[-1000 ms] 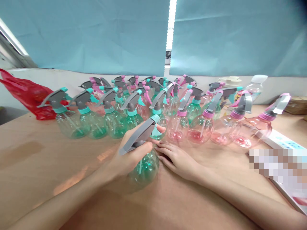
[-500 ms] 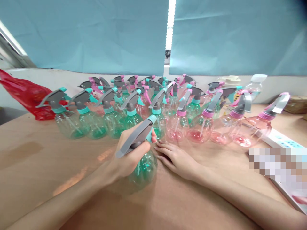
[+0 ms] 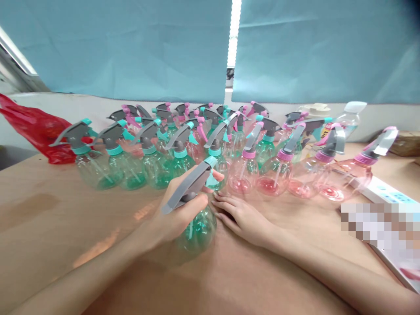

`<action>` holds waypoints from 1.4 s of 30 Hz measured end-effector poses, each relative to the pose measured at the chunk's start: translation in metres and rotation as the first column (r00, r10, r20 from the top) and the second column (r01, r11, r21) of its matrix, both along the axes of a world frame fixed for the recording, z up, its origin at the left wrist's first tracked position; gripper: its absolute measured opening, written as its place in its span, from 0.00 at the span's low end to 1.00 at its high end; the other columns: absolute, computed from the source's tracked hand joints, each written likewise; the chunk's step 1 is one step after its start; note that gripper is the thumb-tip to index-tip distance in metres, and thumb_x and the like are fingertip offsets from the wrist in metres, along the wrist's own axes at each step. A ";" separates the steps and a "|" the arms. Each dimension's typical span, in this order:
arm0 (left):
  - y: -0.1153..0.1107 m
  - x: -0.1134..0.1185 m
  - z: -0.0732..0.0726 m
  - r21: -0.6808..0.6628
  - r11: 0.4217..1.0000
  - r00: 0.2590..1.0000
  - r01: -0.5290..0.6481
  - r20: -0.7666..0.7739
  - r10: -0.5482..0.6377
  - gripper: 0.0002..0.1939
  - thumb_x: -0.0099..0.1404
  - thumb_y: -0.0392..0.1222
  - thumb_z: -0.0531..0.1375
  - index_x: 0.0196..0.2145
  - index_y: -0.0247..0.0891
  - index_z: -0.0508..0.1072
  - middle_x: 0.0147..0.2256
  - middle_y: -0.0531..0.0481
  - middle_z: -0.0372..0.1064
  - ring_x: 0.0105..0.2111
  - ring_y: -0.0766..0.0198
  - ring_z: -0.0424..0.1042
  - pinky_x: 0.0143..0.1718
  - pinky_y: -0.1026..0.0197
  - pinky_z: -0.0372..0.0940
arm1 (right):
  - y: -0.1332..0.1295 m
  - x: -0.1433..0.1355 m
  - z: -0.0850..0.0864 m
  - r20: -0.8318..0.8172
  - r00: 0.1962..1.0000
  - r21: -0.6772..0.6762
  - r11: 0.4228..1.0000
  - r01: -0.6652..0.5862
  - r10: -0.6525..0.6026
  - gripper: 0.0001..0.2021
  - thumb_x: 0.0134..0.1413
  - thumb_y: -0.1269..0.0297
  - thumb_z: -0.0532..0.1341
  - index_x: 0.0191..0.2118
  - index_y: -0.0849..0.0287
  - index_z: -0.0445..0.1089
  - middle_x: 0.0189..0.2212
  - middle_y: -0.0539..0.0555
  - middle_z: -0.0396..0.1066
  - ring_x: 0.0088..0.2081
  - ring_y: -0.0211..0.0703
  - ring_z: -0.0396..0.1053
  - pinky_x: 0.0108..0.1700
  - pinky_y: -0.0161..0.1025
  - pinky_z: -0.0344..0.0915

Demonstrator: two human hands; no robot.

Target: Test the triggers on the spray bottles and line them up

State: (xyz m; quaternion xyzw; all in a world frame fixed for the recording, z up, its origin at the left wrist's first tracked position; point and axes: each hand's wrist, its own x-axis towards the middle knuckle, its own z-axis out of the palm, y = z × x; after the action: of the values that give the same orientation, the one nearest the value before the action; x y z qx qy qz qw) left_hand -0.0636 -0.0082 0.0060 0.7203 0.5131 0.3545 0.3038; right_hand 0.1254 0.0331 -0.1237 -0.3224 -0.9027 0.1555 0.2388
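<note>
Green spray bottle [image 3: 200, 234] is in front of a row of other spray bottles [image 3: 242, 177], green and pink. The left hand [image 3: 182, 218] has its grip closed around the bottle's neck, under the grey spray head [image 3: 193, 183]. Just beside, the right hand [image 3: 243, 217] rests on the surface [image 3: 249, 275], its grip loose, fingers slightly bent.

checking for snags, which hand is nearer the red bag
Left: the left hand, holding a spray bottle, is right of the red bag; the right hand lies farther right, on the table.
</note>
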 end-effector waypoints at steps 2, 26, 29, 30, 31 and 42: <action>0.001 0.000 -0.001 -0.040 0.998 0.998 0.049 0.040 -0.047 0.21 0.57 0.37 0.53 0.49 0.43 0.69 0.21 0.59 0.58 0.16 0.69 0.55 0.25 0.63 0.63 | 0.000 0.000 -0.001 -0.007 1.000 0.003 1.000 -0.002 0.002 0.19 0.66 0.63 0.52 0.59 0.60 0.64 0.60 0.60 0.63 0.62 0.51 0.59 0.62 0.52 0.59; 0.003 0.000 -0.013 0.062 0.998 0.994 0.029 0.108 -0.036 0.20 0.62 0.40 0.54 0.52 0.39 0.70 0.21 0.56 0.62 0.23 0.64 0.64 0.29 0.61 0.65 | 0.000 0.000 -0.001 -0.021 1.000 0.008 1.000 -0.002 0.002 0.19 0.65 0.63 0.53 0.58 0.61 0.65 0.59 0.60 0.64 0.62 0.51 0.59 0.62 0.52 0.59; 0.002 0.001 -0.012 0.070 0.997 0.996 0.035 0.082 -0.041 0.19 0.63 0.39 0.54 0.52 0.40 0.69 0.20 0.57 0.60 0.20 0.67 0.60 0.24 0.64 0.60 | 0.000 0.000 0.000 -0.019 1.000 0.006 1.000 -0.001 0.001 0.19 0.65 0.63 0.52 0.58 0.61 0.65 0.59 0.60 0.64 0.62 0.51 0.59 0.62 0.52 0.59; 0.001 0.001 -0.012 0.072 0.997 0.996 0.038 0.077 -0.043 0.18 0.63 0.39 0.53 0.51 0.41 0.69 0.20 0.57 0.60 0.20 0.67 0.59 0.23 0.64 0.59 | 0.000 0.000 0.000 -0.020 1.000 0.005 1.000 0.000 0.001 0.19 0.65 0.63 0.52 0.58 0.61 0.65 0.59 0.60 0.65 0.62 0.51 0.59 0.62 0.52 0.59; 0.001 0.001 -0.012 0.073 0.996 0.996 0.042 0.076 -0.047 0.17 0.63 0.38 0.53 0.50 0.41 0.69 0.21 0.57 0.60 0.20 0.67 0.58 0.23 0.64 0.58 | 0.000 0.000 0.001 -0.020 1.000 0.004 1.000 0.000 0.000 0.19 0.65 0.63 0.52 0.58 0.61 0.65 0.59 0.60 0.65 0.61 0.51 0.59 0.62 0.52 0.59; 0.005 0.001 -0.017 0.083 0.996 0.988 0.027 0.148 -0.040 0.18 0.61 0.39 0.54 0.50 0.40 0.70 0.23 0.56 0.60 0.21 0.67 0.58 0.23 0.64 0.56 | 0.000 0.000 0.001 -0.021 1.000 0.008 1.000 0.003 -0.003 0.19 0.65 0.63 0.53 0.58 0.61 0.65 0.59 0.60 0.65 0.61 0.50 0.59 0.62 0.51 0.59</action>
State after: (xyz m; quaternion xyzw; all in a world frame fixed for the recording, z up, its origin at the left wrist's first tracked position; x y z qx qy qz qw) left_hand -0.0624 -0.0033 -0.0114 0.7119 0.4620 0.4227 0.3179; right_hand 0.1250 0.0328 -0.1228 -0.3213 -0.9002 0.1547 0.2498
